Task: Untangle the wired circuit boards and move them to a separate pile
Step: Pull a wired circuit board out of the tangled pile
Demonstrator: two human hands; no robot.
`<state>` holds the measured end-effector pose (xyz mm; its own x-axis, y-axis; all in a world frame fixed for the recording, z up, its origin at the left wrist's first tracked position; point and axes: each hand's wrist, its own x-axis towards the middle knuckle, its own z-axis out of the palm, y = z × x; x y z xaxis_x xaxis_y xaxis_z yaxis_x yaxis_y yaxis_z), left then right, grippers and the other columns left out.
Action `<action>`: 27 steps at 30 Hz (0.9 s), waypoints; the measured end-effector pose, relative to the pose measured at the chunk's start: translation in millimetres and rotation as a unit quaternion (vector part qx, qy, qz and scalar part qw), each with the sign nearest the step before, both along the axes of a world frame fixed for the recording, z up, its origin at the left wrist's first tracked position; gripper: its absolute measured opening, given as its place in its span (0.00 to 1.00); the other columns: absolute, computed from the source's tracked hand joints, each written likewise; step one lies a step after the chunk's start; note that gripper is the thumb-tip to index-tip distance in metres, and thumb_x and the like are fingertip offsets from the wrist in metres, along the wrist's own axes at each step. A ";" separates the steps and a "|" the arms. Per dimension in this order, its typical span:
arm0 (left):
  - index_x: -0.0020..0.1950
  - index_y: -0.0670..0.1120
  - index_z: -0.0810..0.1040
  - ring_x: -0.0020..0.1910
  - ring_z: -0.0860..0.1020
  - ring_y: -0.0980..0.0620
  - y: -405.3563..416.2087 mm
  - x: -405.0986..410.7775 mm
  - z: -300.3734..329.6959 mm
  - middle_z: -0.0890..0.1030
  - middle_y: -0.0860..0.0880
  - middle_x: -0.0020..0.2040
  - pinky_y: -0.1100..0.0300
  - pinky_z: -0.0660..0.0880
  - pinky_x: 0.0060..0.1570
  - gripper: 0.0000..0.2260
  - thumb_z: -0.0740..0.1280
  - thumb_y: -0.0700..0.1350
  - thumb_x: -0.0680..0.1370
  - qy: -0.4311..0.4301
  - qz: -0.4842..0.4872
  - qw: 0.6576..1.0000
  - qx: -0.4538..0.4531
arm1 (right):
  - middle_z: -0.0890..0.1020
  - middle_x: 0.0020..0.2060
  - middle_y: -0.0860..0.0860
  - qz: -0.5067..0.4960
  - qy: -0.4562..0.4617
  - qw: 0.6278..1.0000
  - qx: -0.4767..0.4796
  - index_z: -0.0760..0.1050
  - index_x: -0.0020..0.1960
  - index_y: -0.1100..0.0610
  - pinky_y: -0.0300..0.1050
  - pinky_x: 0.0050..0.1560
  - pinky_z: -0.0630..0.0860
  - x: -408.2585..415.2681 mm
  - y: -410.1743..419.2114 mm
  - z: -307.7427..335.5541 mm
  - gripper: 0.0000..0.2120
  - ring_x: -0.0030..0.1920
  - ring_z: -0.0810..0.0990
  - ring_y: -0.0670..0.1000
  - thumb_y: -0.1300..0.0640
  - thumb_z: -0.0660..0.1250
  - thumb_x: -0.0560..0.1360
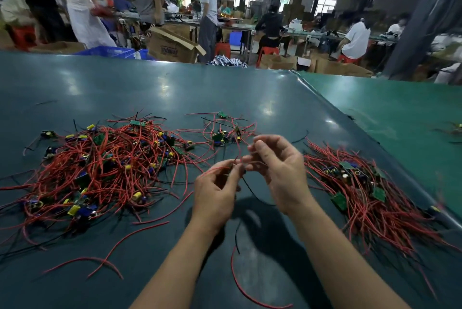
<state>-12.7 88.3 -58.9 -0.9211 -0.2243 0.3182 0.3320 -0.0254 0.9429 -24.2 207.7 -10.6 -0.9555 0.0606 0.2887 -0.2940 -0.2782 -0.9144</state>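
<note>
A big tangled heap of green circuit boards with red and black wires lies at the left of the dark green table. A second pile of wired boards spreads at the right. A small cluster of boards sits further back in the middle. Both hands are raised above the table between the piles. My left hand pinches a small wired board whose red and black wires hang down toward me. My right hand pinches the wires of the same piece just above it. The board itself is mostly hidden by my fingers.
Loose red wires trail over the near left of the table. A lighter green table adjoins on the right with a few parts at its edge. Beyond the far edge are cardboard boxes, blue crates, stools and several people.
</note>
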 end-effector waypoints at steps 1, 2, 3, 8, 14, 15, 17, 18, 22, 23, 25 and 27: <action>0.48 0.50 0.83 0.29 0.78 0.57 -0.1 -1.2 0.3 0.84 0.51 0.35 0.64 0.74 0.31 0.05 0.72 0.41 0.76 -0.012 0.014 0.999 0.035 | 0.80 0.33 0.53 -0.049 0.006 0.997 0.060 0.76 0.43 0.58 0.38 0.29 0.76 1.5 0.0 -10.3 0.06 0.33 0.80 0.54 0.64 0.66 0.78; 0.50 0.49 0.82 0.29 0.78 0.57 0.1 -2.5 0.8 0.83 0.53 0.34 0.65 0.75 0.31 0.07 0.73 0.40 0.75 -0.019 0.018 0.997 0.069 | 0.79 0.32 0.51 -0.081 0.011 0.989 0.124 0.77 0.41 0.55 0.35 0.27 0.74 2.6 -0.5 -19.0 0.07 0.33 0.78 0.53 0.61 0.68 0.77; 0.52 0.47 0.81 0.29 0.79 0.57 0.1 -2.8 1.0 0.83 0.53 0.34 0.66 0.75 0.32 0.08 0.73 0.39 0.74 -0.020 0.020 0.996 0.090 | 0.79 0.32 0.48 -0.083 0.012 0.982 0.168 0.77 0.41 0.53 0.34 0.27 0.72 4.2 -1.7 -26.5 0.06 0.32 0.77 0.51 0.60 0.70 0.76; 0.45 0.44 0.81 0.34 0.81 0.57 -2.3 -0.6 2.9 0.84 0.52 0.35 0.65 0.78 0.37 0.04 0.70 0.35 0.75 0.016 0.025 0.996 0.080 | 0.81 0.37 0.47 -0.053 0.037 0.959 0.277 0.76 0.52 0.46 0.43 0.36 0.79 11.4 -7.7 -40.2 0.10 0.36 0.81 0.46 0.55 0.74 0.74; 0.44 0.44 0.83 0.29 0.81 0.57 1.8 4.0 3.5 0.84 0.52 0.33 0.66 0.77 0.32 0.05 0.69 0.37 0.77 0.013 0.010 0.998 0.066 | 0.83 0.34 0.48 -0.127 0.174 0.899 0.382 0.82 0.44 0.59 0.49 0.36 0.78 10.2 5.1 -34.5 0.06 0.33 0.80 0.47 0.57 0.69 0.77; 0.44 0.44 0.83 0.30 0.82 0.56 1.6 3.6 3.2 0.84 0.52 0.33 0.65 0.78 0.32 0.04 0.69 0.38 0.77 0.010 0.022 0.998 0.066 | 0.83 0.33 0.50 -0.148 0.168 0.900 0.374 0.82 0.43 0.60 0.48 0.36 0.78 10.7 4.6 -34.4 0.07 0.33 0.80 0.48 0.58 0.69 0.78; 0.45 0.44 0.83 0.35 0.84 0.51 -1.5 0.9 3.0 0.85 0.50 0.36 0.62 0.79 0.35 0.04 0.69 0.39 0.78 0.000 0.040 0.995 0.094 | 0.83 0.33 0.51 -0.166 0.098 0.932 0.306 0.82 0.43 0.58 0.46 0.33 0.79 12.5 0.8 -32.5 0.06 0.32 0.80 0.46 0.59 0.68 0.78; 0.46 0.43 0.82 0.37 0.84 0.48 -2.9 0.5 3.8 0.85 0.48 0.37 0.61 0.80 0.36 0.03 0.69 0.39 0.78 -0.008 0.033 0.991 0.130 | 0.83 0.34 0.51 -0.156 0.052 0.952 0.259 0.81 0.44 0.58 0.46 0.31 0.79 13.6 -1.2 -31.3 0.05 0.31 0.81 0.46 0.59 0.68 0.78; 0.49 0.41 0.79 0.39 0.85 0.46 -6.9 0.2 7.3 0.85 0.45 0.39 0.61 0.80 0.39 0.06 0.68 0.42 0.75 -0.027 -0.037 0.964 0.264 | 0.81 0.33 0.55 -0.107 -0.073 0.984 0.118 0.78 0.44 0.63 0.43 0.26 0.77 16.2 -1.0 -26.3 0.08 0.30 0.81 0.51 0.58 0.68 0.78; 0.49 0.40 0.79 0.40 0.85 0.46 -7.1 -0.1 7.8 0.85 0.44 0.40 0.61 0.81 0.39 0.08 0.69 0.43 0.73 -0.030 -0.054 0.955 0.290 | 0.81 0.32 0.55 -0.080 -0.103 0.987 0.095 0.78 0.45 0.64 0.42 0.25 0.76 16.7 -0.9 -25.3 0.10 0.29 0.80 0.50 0.57 0.67 0.79; 0.49 0.40 0.79 0.41 0.85 0.46 -6.5 -0.6 8.6 0.85 0.43 0.42 0.61 0.81 0.40 0.09 0.69 0.43 0.72 -0.043 -0.082 0.940 0.328 | 0.80 0.30 0.52 -0.016 -0.148 0.986 0.069 0.79 0.46 0.64 0.40 0.24 0.75 17.3 -1.7 -24.7 0.12 0.27 0.78 0.48 0.55 0.66 0.79; 0.48 0.40 0.79 0.38 0.85 0.48 -5.2 0.0 8.5 0.85 0.43 0.41 0.62 0.80 0.38 0.08 0.70 0.42 0.71 -0.060 -0.101 0.942 0.315 | 0.80 0.29 0.50 0.020 -0.154 0.986 0.052 0.81 0.46 0.62 0.37 0.23 0.73 17.3 -3.1 -24.9 0.09 0.26 0.76 0.46 0.56 0.67 0.78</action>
<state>-12.7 83.1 -50.4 -0.9862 -0.1495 0.0708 0.1514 -0.6434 0.7505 -7.0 204.6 -35.5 -0.9999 0.0060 -0.0139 0.0125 -0.1833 -0.9830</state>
